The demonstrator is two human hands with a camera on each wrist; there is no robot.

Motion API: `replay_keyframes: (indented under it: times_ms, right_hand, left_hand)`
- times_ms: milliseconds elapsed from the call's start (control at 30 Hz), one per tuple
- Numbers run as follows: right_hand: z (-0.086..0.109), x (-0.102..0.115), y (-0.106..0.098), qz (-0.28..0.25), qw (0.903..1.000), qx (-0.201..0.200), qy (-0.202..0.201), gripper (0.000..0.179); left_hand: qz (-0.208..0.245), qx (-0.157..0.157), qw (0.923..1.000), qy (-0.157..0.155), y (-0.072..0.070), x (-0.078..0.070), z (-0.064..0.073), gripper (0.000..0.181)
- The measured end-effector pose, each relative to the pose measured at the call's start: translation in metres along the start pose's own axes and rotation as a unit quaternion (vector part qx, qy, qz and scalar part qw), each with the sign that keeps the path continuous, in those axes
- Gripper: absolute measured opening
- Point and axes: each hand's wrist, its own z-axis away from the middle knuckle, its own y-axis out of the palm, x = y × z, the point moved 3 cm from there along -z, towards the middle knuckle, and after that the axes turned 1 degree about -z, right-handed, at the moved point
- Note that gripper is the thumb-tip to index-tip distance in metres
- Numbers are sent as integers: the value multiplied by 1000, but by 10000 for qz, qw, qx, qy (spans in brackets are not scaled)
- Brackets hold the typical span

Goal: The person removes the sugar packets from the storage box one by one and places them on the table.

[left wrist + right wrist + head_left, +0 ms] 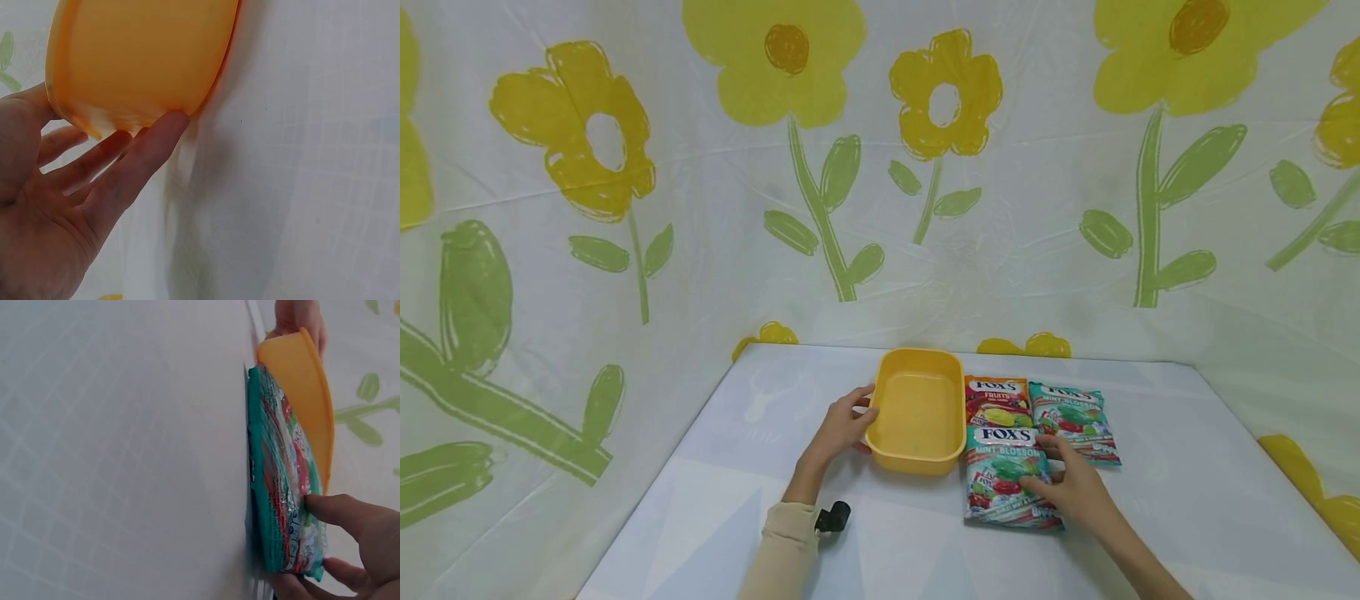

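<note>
A yellow plastic tub [916, 417] stands upright on the table. My left hand [842, 425] holds its left side. In the left wrist view, the fingers of that hand [81, 181] touch the tub's outer wall [150, 62], with the thumb at the rim. Right of the tub lies a green Fox's Mint Blossom candy bag [1006, 487], its top overlapping a red Fox's Fruits bag [997, 396]. My right hand [1071, 483] grips that green bag at its right side. The right wrist view shows the thumb on its face and fingers at its edge [287, 487].
Behind the right hand lies a second green Mint Blossom bag [1075, 421], beside the red one. The white table [715, 517] ends at a flower-print cloth [1022, 250] at the back and sides. A black device [833, 517] sits on the left wrist.
</note>
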Motion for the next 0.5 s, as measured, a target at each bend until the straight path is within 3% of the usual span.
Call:
replay_keyframes:
  times_ms: [300,500]
  right_hand:
    - [5,7,1,983,9943,-260,-320,77]
    - [10,12,1,1588,9861,-386,-292,78]
  left_hand:
    - [83,59,9999,34,0,0,2,51]
    - [7,154,9999,-1,0,-3,4,52]
